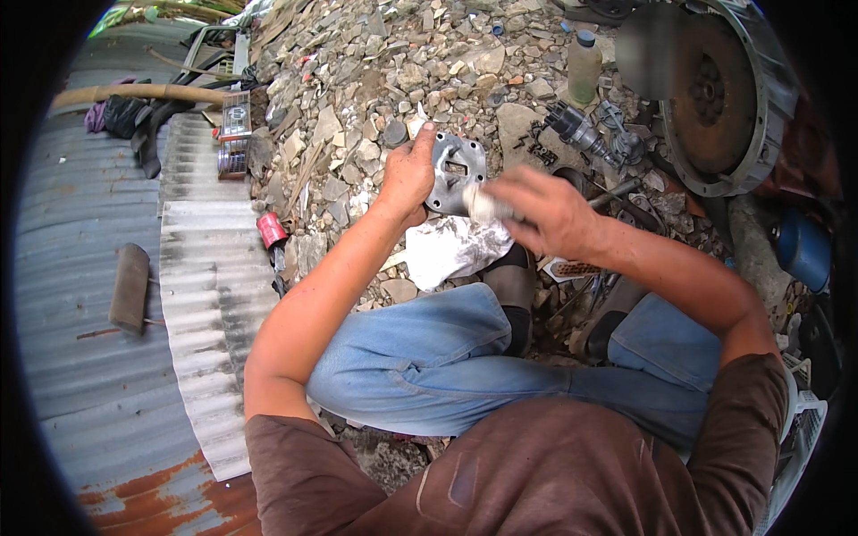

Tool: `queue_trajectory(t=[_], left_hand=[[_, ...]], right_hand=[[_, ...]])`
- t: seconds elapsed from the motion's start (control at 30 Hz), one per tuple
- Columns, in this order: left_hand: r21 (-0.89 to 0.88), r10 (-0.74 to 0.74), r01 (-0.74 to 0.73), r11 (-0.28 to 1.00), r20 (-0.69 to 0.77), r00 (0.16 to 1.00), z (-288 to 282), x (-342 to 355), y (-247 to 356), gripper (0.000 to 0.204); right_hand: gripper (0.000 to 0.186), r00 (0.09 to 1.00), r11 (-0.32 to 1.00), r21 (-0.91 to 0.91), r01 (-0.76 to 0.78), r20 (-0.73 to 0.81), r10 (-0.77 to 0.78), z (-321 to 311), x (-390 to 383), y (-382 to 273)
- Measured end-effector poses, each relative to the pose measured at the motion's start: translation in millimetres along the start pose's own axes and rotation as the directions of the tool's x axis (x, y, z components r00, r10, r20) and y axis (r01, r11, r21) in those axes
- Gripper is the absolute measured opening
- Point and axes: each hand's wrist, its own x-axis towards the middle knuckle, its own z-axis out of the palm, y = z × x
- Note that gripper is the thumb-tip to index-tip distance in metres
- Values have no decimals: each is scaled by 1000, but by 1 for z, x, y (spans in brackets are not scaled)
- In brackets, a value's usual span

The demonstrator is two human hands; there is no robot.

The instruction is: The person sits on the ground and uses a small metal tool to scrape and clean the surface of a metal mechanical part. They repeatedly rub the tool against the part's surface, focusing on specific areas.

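The left hand [409, 179] grips a grey metal plate [449, 189] by its left edge, thumb on top. The right hand [547, 213] (blurred) closes around a pale wad [485, 204] at the plate's lower right. The plate looks stiff and fairly heavy, perhaps slick if oily; its outer rim, clear of the central opening, seems the best hold. It sits between the hands, its lower edge just above a smudged white cloth [442, 255]. Farther out, a cylindrical metal part [579, 127] and a capped bottle [584, 73] rest on rubble.
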Motion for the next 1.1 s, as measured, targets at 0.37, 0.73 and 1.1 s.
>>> queue_trajectory(t=[0.37, 0.73, 1.1], left_hand=[[-24, 176, -180, 983, -104, 979, 11, 4, 0, 56], [31, 119, -120, 992, 42, 992, 19, -10, 25, 56], [207, 285, -278, 938, -8, 958, 25, -17, 3, 51]], right_hand=[[52, 993, 997, -6, -82, -83, 81, 18, -9, 1], [53, 973, 977, -206, -53, -229, 4, -10, 23, -5], [47, 988, 976, -158, -153, 6, 156, -5, 17, -8]])
